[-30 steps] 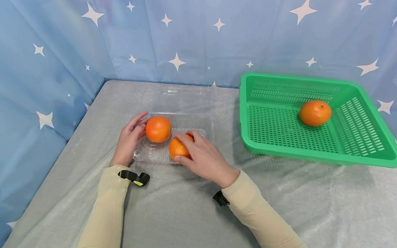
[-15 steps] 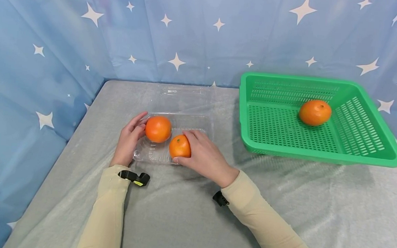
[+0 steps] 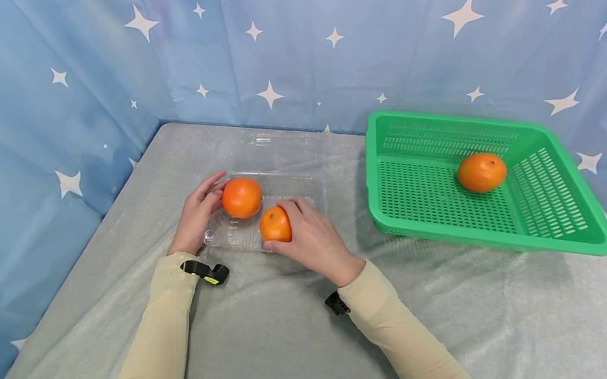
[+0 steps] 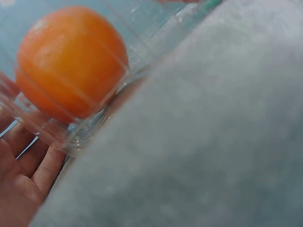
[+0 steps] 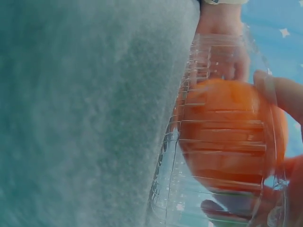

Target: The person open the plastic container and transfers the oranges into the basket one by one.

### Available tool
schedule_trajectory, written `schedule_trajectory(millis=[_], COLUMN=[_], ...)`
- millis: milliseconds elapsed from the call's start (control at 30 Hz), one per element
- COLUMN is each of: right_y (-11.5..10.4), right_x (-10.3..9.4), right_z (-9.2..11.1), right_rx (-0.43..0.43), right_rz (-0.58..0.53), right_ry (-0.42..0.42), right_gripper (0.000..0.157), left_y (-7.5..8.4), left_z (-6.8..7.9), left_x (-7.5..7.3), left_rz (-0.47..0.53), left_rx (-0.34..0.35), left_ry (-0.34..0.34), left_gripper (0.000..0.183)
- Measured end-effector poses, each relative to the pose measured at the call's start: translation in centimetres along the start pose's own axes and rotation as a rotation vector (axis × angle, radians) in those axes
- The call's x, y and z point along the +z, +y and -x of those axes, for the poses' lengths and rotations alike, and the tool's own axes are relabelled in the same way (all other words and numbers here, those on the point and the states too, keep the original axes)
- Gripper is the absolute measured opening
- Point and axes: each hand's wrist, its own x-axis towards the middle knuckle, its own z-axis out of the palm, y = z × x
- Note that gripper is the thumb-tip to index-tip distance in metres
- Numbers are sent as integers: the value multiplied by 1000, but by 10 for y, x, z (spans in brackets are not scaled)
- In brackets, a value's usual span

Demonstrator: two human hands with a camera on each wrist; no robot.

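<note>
A clear plastic clamshell box (image 3: 227, 234) lies on the grey cloth, its lid (image 3: 279, 153) folded back behind it. Two oranges sit in the box: the left orange (image 3: 242, 198) near the left wall, the front orange (image 3: 276, 224) lower and to its right, green stem spot up. My right hand (image 3: 317, 239) grips the front orange from its right, thumb on the near side and fingers on the far side. My left hand (image 3: 193, 220) rests against the box's left side beside the left orange. In the left wrist view its extended fingers (image 4: 49, 168) lie along the outer wall.
A green slotted basket (image 3: 488, 238) stands at the right on the table (image 3: 273, 338), holding another orange (image 3: 481, 172). A blue curtain (image 3: 301, 56) with white stars hangs along the back and left edges.
My right hand's fingers have shifted back from over the front orange to its right side, uncovering its top. The left hand and left orange stay put.
</note>
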Motion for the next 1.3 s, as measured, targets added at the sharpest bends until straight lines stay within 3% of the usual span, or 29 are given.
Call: schedule_trajectory(millis=[933, 1300], right_y=[5, 6], right_x=[-7, -14], right_z=[-1, -1], right_rx=[-29, 17], right_rz=[-106, -127], right_ry=[6, -12], right_gripper=[69, 70], left_y=[0, -1], left_z=[0, 0], left_x=[-1, 0], left_rz=[-6, -12], left_rx=[6, -1], left_ry=[-1, 0], left_gripper=[37, 37])
